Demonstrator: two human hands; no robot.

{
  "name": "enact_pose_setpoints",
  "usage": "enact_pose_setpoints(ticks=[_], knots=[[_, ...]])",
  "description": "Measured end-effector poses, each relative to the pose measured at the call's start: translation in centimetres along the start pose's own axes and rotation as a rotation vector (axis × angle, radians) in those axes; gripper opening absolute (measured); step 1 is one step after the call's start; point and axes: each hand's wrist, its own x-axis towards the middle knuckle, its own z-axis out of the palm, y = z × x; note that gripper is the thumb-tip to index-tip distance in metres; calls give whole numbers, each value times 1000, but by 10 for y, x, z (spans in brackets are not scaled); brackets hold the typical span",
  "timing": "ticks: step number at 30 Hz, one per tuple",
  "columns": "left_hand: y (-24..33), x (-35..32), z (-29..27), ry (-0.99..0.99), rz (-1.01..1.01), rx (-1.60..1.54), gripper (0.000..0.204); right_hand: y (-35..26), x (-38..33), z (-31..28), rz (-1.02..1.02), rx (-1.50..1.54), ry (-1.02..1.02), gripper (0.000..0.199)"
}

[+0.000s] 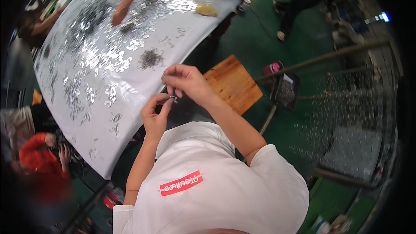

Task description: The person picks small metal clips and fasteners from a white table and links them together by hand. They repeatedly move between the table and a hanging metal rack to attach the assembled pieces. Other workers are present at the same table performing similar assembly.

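Note:
My left hand (155, 113) and my right hand (185, 81) meet just off the near edge of a white-covered table (143, 26). Between their fingertips they pinch a small shiny metal piece (173, 99). Many similar small metal pieces lie strewn over the table, with a darker heap of them (150, 58) just beyond my right hand. My white shirt fills the lower middle of the view.
Another person's hands (119, 14) work at the far side of the table. A person in red (41, 155) sits at lower left. A wooden stool (233, 83) stands right of my hands, a dark crate (285, 90) beyond it, wire mesh and poles at the right.

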Motion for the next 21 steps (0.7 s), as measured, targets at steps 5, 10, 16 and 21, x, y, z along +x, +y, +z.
enact_pose_setpoints(ticks=[5, 10, 16, 21], knots=[[11, 4, 5, -199, 65, -35, 10, -6, -63, 26, -214, -128, 329, 11], [34, 9, 8, -407, 124, -39, 12, -7, -105, 47, -356, -123, 566, 6], [58, 4, 5, -641, 106, -43, 11, -4, -141, 83, -413, -125, 813, 2], [69, -9, 8, -789, 247, -98, 11, 6, -164, 109, -466, -216, 1077, 8]])
